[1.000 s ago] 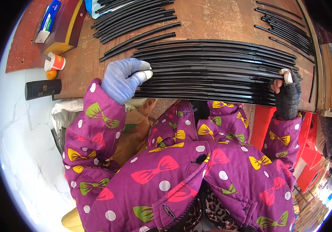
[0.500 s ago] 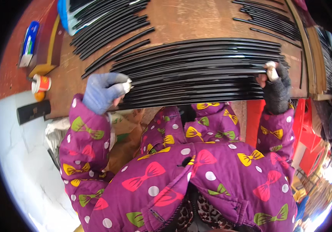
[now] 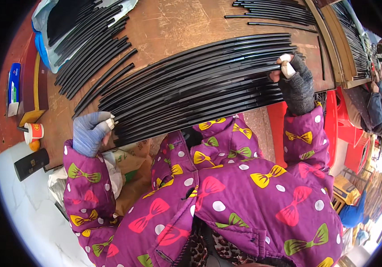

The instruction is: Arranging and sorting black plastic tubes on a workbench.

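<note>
A row of long, thin, glossy black rods lies side by side along the near edge of the wooden table. My left hand, in a blue-grey fingerless glove with white-wrapped fingertips, is closed in a pinch at the left end of one rod. At that rod's right end, my right hand pinches it between thumb and finger; its glove is dark grey and its fingertips are wrapped in white too. The held rod runs from hand to hand just over the others. Whether it touches them I cannot tell.
More black rods lie at the far left, partly on a blue and white sheet. Another bunch lies at the far right beside a wooden rail. A paper cup and blue box stand left. A person works at right.
The view has turned and shifted, so the table and rods appear tilted and farther left. Both hands keep their pinch at the ends of the rod.
</note>
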The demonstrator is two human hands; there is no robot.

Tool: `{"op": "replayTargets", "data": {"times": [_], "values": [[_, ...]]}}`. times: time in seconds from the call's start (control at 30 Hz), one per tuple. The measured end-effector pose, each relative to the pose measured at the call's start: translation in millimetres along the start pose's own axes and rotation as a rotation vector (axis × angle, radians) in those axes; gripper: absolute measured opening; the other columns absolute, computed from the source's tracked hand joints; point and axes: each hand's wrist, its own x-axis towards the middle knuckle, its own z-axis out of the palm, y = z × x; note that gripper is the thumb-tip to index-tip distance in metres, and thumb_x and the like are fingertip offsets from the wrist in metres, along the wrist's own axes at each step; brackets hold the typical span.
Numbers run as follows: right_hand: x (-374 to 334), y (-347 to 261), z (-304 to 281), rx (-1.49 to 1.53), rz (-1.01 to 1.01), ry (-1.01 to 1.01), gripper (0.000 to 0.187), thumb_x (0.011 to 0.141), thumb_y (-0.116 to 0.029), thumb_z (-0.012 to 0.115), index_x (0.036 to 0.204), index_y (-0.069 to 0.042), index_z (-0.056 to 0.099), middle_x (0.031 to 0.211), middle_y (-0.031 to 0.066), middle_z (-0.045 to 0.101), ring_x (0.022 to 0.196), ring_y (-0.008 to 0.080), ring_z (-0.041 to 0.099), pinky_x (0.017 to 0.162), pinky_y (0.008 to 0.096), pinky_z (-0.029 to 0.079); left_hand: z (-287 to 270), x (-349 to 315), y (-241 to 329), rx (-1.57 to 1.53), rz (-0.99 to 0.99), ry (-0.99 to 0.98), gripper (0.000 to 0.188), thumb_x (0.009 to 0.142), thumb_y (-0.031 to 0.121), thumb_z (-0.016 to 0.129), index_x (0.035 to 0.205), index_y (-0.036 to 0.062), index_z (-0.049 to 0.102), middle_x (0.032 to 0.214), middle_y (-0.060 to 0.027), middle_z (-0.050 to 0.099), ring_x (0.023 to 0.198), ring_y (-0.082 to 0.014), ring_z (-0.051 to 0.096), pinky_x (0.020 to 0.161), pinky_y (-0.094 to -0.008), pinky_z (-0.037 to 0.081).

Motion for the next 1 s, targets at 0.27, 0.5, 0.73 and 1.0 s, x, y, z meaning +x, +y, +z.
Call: {"op": "replayTargets", "data": {"times": [0.27, 0.5, 0.73, 1.0], "values": [[17, -4, -67, -0.001, -0.094, 0.09, 0.022, 0.082, -0.01, 0.057, 0.099, 0.004, 0.055, 0.081, 0.0069, 0.055, 0.066, 0.0136, 0.052, 0.06, 0.0261, 0.044, -21, -7, -10, 0.003, -0.014, -0.003, 0.017, 0.075, 0.0, 0.058, 0.089, -0.0082, 0.061, 0.057, -0.0074, 0.056, 0.039, -0.0078, 0.045, 0.037, -0.0198, 0.032], [20, -19, -149, -0.195, 0.017, 0.203, 0.023, 0.085, -0.014, 0.055, 0.103, 0.0, 0.055, 0.067, 0.0043, 0.053, 0.06, 0.0128, 0.049, 0.057, 0.0262, 0.04, -24, 0, -2, 0.175, -0.053, -0.051, 0.017, 0.076, 0.008, 0.06, 0.085, -0.0055, 0.064, 0.057, -0.0052, 0.057, 0.042, -0.0072, 0.046, 0.04, -0.0204, 0.034], [18, -30, -129, -1.195, -0.114, 0.428, 0.023, 0.087, -0.016, 0.049, 0.102, -0.002, 0.059, 0.073, 0.0033, 0.058, 0.059, 0.0094, 0.05, 0.051, 0.0228, 0.041, -3, 5, 19, 0.4, -0.001, 0.233, 0.018, 0.074, 0.011, 0.068, 0.086, -0.002, 0.066, 0.073, -0.0087, 0.064, 0.069, -0.0124, 0.06, 0.063, -0.0231, 0.046], [93, -22, -26, -1.702, -0.379, 0.063, 0.014, 0.081, -0.018, 0.053, 0.091, -0.008, 0.055, 0.085, 0.0167, 0.058, 0.081, 0.0359, 0.058, 0.069, 0.0424, 0.045, -15, 62, -1, 0.999, 0.432, 0.309, 0.019, 0.073, 0.008, 0.068, 0.091, 0.0018, 0.064, 0.083, -0.0075, 0.059, 0.072, -0.0173, 0.059, 0.067, -0.0261, 0.046]]}}
